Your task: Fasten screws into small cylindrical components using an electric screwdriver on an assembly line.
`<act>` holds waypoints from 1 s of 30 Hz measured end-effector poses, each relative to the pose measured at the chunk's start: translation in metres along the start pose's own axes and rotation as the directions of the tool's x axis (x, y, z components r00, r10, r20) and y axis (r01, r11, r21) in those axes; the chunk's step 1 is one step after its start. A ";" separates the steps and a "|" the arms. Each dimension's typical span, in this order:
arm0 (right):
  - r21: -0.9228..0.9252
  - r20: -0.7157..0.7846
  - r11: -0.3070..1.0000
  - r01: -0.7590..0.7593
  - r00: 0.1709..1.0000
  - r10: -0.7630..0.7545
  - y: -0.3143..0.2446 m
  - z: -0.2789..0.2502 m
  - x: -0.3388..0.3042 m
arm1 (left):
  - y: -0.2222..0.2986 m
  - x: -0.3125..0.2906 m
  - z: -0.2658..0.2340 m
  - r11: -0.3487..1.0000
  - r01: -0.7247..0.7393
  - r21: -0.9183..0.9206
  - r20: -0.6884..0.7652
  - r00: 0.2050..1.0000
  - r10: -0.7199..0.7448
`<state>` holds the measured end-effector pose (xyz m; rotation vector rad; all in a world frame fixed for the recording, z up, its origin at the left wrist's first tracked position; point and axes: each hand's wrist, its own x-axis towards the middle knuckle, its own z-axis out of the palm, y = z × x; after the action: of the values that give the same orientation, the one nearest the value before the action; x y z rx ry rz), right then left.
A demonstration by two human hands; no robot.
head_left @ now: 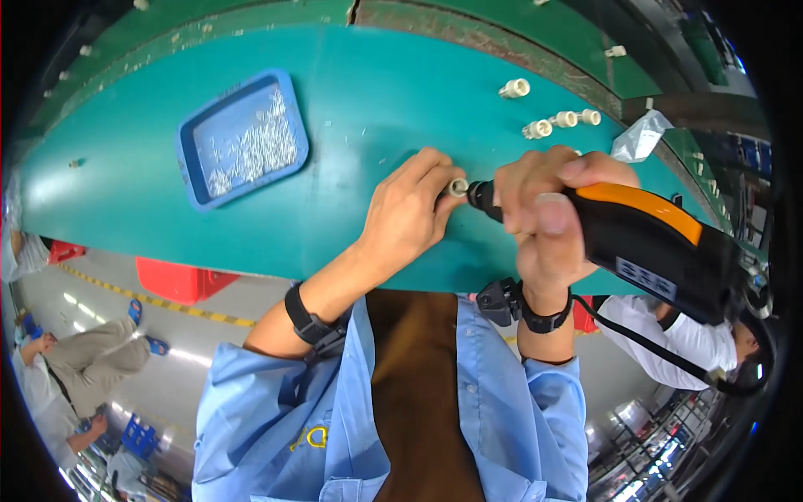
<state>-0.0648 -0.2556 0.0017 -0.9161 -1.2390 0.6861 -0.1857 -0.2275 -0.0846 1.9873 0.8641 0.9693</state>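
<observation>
Over the green tabletop, my left hand (410,205) pinches a small cream cylindrical fitting (457,186), its round open end turned toward the tool. My right hand (548,201) is wrapped round a black and orange power screwdriver (644,230), which lies nearly level and points left. The black nose of the screwdriver is right at the fitting; whether they touch I cannot tell. A cord runs from the tool's rear end at the right. The screwdriver's bit is hidden.
A blue tray (305,138) of many small silvery pins or screws sits at the left. Several similar cream fittings (538,130) lie at the far right, near a clear plastic bag (642,136). A raised ledge (468,33) borders the table's far side. Other people sit behind, left and right.
</observation>
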 end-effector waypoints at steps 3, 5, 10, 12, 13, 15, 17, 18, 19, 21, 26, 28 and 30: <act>0.013 -0.067 0.999 -0.049 0.997 0.050 -0.008 -0.004 -0.003 | -0.002 -0.002 0.005 1.000 -0.025 0.003 -0.005 1.000 0.025; 0.182 -0.078 0.983 0.015 0.997 -0.001 -0.017 -0.012 -0.010 | 0.008 0.000 0.007 0.999 -0.052 -0.009 0.010 0.999 0.053; 0.246 -0.117 0.960 0.135 0.987 -0.109 -0.053 -0.039 -0.023 | 0.030 0.000 0.012 0.987 -0.155 0.052 0.106 0.983 0.149; 0.259 -0.183 0.881 0.397 0.915 -0.358 -0.096 -0.073 -0.022 | 0.033 0.001 0.012 0.976 -0.117 0.182 0.203 0.976 0.080; 0.241 -0.240 0.843 0.482 0.871 -0.429 -0.115 -0.093 -0.026 | 0.033 0.009 0.006 0.972 -0.142 0.189 0.210 0.972 0.101; 0.201 -0.309 0.795 0.573 0.807 -0.504 -0.127 -0.118 -0.033 | 0.046 0.025 -0.022 0.975 -0.128 0.184 0.162 0.982 0.098; 0.019 -0.464 0.843 0.537 0.752 -0.469 -0.123 -0.137 -0.042 | 0.049 0.069 -0.037 0.991 -0.081 0.102 0.027 0.997 0.079; -0.071 -0.537 0.861 0.504 0.708 -0.458 -0.118 -0.145 -0.047 | 0.044 0.098 -0.037 0.974 -0.072 0.214 -0.050 0.995 0.084; -0.134 -0.506 0.903 0.408 0.755 -0.417 -0.107 -0.152 -0.051 | 0.038 0.130 -0.036 0.945 -0.050 0.324 -0.128 0.987 0.096; -0.235 -0.484 0.937 0.259 0.805 -0.344 -0.084 -0.152 -0.052 | -0.004 0.189 -0.038 0.919 0.049 0.390 -0.143 0.990 0.008; -0.360 -0.512 0.923 0.134 0.799 -0.316 -0.059 -0.149 -0.057 | -0.077 0.261 -0.017 0.693 0.243 0.679 -0.078 0.962 -0.261; -0.311 -0.525 0.935 0.172 0.789 -0.320 -0.059 -0.154 -0.064 | -0.084 0.261 -0.002 0.701 0.157 0.696 -0.139 0.987 -0.083; -0.289 -0.536 0.939 0.188 0.780 -0.322 -0.058 -0.159 -0.069 | -0.079 0.259 0.012 0.675 0.014 0.738 -0.255 0.931 0.259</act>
<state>0.0734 -0.3751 0.0084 -1.0153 -0.8664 0.0237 -0.0686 0.0169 -0.0695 2.6207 1.5162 1.1904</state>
